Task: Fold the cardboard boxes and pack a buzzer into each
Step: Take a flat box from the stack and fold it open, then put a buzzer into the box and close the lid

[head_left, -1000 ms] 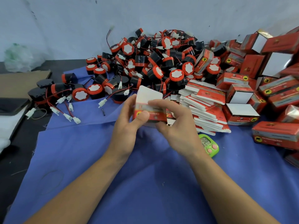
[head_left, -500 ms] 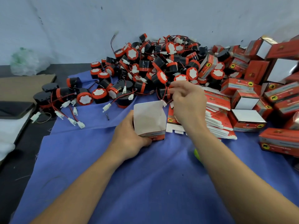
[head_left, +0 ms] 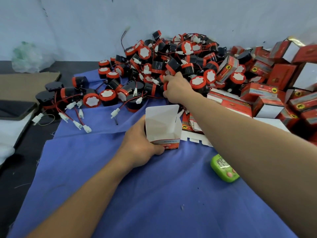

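Observation:
My left hand (head_left: 139, 143) grips a folded red-and-white cardboard box (head_left: 163, 127) that stands upright on the blue cloth (head_left: 154, 194), its top flap open and its white inside showing. My right hand (head_left: 176, 88) is stretched forward into the heap of red-and-black buzzers (head_left: 171, 66), fingers curled around one buzzer (head_left: 165, 85) at the heap's near edge. A stack of flat unfolded boxes (head_left: 229, 102) lies to the right of the open box, partly under my right forearm.
Packed red boxes (head_left: 283, 78) are piled at the right. A green timer (head_left: 223, 168) lies on the cloth by my right forearm. Loose buzzers with white plugs (head_left: 75, 98) spread to the left. A brown cardboard sheet (head_left: 25, 86) and a plastic bag (head_left: 27, 57) sit at far left.
My right hand left the box and reached forward into the buzzer heap, closing on one buzzer. My left hand set the opened box upright on the cloth and keeps hold of it.

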`<state>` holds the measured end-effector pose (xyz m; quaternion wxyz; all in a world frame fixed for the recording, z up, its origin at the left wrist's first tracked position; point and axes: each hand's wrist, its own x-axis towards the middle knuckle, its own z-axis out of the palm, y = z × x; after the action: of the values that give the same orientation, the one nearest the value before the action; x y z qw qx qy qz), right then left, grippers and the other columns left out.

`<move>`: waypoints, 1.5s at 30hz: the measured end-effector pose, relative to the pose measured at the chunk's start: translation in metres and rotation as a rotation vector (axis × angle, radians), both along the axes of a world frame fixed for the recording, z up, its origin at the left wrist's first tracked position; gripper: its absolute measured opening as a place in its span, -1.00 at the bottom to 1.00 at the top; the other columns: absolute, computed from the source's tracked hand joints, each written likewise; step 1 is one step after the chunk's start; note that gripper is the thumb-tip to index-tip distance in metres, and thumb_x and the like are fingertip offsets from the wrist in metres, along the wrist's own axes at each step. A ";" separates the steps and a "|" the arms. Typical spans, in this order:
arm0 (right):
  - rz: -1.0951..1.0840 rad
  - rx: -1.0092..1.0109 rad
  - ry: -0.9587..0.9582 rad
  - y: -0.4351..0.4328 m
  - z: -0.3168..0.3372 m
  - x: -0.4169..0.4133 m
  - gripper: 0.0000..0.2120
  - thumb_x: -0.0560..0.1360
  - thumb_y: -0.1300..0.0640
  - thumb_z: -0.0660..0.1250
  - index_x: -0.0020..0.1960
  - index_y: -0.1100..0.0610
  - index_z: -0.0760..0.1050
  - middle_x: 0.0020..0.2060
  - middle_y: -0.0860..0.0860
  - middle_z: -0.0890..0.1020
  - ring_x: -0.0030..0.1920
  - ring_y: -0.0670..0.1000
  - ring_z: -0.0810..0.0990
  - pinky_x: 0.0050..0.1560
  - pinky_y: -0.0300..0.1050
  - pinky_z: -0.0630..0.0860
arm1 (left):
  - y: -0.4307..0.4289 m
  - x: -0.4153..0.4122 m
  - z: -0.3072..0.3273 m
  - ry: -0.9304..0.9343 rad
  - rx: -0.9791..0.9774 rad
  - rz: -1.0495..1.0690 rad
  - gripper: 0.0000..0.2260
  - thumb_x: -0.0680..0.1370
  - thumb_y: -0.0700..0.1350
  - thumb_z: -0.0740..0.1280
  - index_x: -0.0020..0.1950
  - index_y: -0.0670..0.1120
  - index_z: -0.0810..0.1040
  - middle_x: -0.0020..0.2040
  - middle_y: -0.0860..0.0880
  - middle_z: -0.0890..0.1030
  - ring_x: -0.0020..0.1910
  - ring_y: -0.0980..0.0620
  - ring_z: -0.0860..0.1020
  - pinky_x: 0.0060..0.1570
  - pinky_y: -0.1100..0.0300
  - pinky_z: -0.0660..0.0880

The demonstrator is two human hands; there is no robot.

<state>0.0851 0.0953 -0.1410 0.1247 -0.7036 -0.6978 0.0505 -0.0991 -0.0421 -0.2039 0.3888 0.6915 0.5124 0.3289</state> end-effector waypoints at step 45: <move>-0.020 0.370 0.113 -0.201 -0.024 -0.036 -0.72 0.60 -0.06 0.25 -0.19 0.03 0.59 -0.28 0.01 0.67 -0.23 0.17 0.60 -0.28 -0.02 0.39 | -0.009 0.008 0.001 -0.148 0.045 -0.045 -0.72 0.51 0.07 0.36 0.22 0.19 0.61 0.06 0.14 0.73 0.08 0.09 0.68 0.12 -0.09 0.63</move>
<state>0.0488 -0.1056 -0.1653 0.2915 -0.6715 -0.6800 -0.0402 -0.0915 -0.0512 -0.2027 0.4172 0.6852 0.4591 0.3817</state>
